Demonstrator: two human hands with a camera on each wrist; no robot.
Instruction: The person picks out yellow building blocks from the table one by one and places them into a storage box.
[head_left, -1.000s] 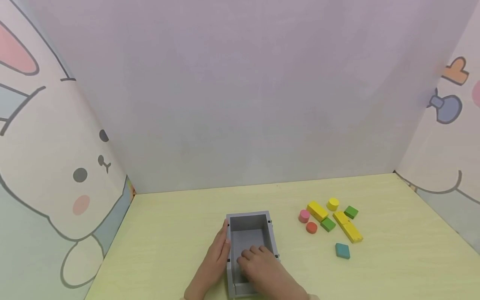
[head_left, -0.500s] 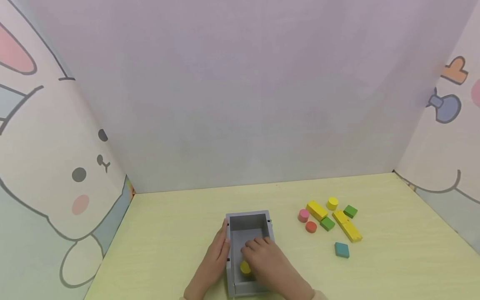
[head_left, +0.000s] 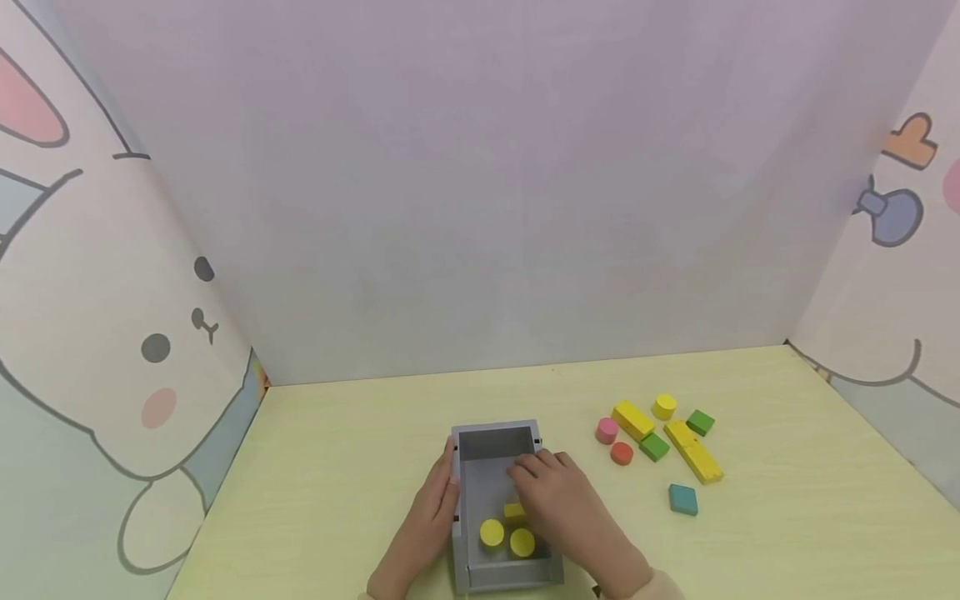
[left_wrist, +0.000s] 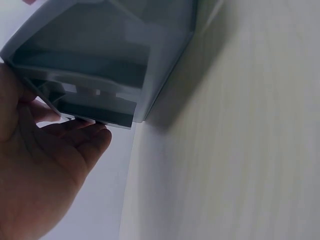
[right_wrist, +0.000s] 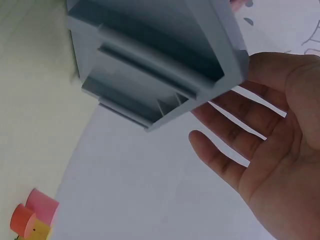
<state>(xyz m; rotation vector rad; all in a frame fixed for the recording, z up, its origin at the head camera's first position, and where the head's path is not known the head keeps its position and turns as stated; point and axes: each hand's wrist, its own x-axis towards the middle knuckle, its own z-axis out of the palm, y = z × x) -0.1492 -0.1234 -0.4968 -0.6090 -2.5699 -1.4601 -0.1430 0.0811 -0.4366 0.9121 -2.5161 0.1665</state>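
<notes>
Tabletop (head_left: pixel 337 458): box (head_left: pixel 483 479) between flat left hand (head_left: pixel 427 515) and loose right hand (head_left: pixel 564 508) now shows yellow blocks (head_left: pixel 492 534), apparently deposited.

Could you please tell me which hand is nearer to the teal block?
The right hand, over the right edge of the box, left of the teal block. The left hand is farther, along the box's left side.
</notes>
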